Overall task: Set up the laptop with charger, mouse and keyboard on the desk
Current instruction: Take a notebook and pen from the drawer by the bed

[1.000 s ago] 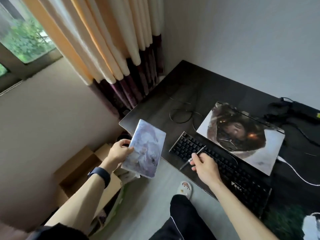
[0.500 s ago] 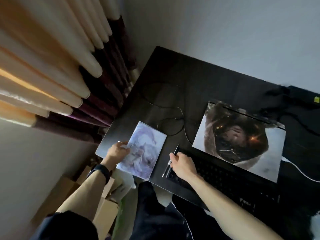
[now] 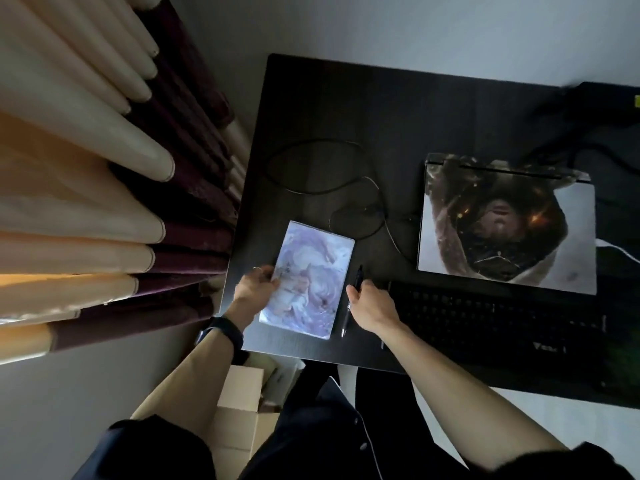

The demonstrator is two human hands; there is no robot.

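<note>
The laptop (image 3: 507, 223) lies closed on the right half of the desk (image 3: 346, 109), its lid covered by a printed picture, hinge side towards the wall (image 3: 381, 26); the black keyboard (image 3: 502, 320) sits just in front of it, along the desk's near edge. A white cable (image 3: 616, 249) comes in from the right beside the laptop; a thin black cable (image 3: 311, 168) loops over the desk to the laptop's left.

The right hand (image 3: 372, 304) is at the keyboard's left end, fingers curled round a pen (image 3: 358, 277) that points away from the person; the left hand (image 3: 256, 289) pinches the left edge of a pale lilac booklet (image 3: 308, 278), thumb on the cover, a dark band (image 3: 221, 336) on that wrist. Booklet and pen are side by side in the front left part of the desk; whether the booklet rests fully on the top I cannot tell.

The top is dark and matt, set into a corner with pale walls behind; cream and plum curtains (image 3: 86, 168) hang close against its left edge. The left hand is over that left edge, and the booklet's near end is close to the front edge. The widest stretch of dark top lies behind the cable loop, towards the wall; between laptop and booklet only cable crosses. Cardboard boxes (image 3: 239, 393) stand on the floor below the front left corner.
</note>
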